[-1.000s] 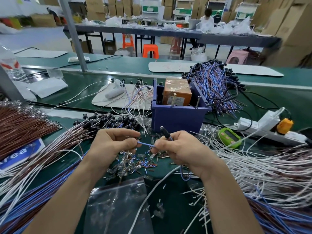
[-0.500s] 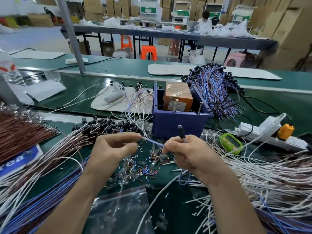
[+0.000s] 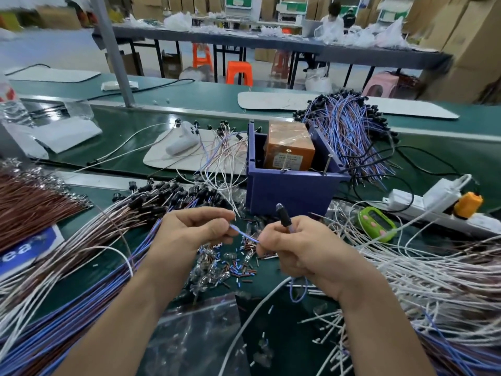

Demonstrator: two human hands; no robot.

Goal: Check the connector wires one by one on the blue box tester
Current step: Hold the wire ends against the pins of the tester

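the fingers of the left hand are curled in, with thumb and forefinger pinching the free end of a thin blue wire. the wire runs straight across a short gap to the right hand, whose fingers are closed round its other end. the black connector sticks up out of that fist. a loop of the same wire hangs below the right hand.

both hands are close together above the green counter. under them lies a scatter of small clear and coloured bits, and nearer the body a clear plastic bag.

just behind the hands stands the blue box, open at the top, with an orange-brown unit inside. the connector is near the box's front wall, apart from it.

to the left lie long bundled wires in white, blue and brown. to the right are a heap of white wires, a green timer and a white power strip. another blue bundle lies behind the box.
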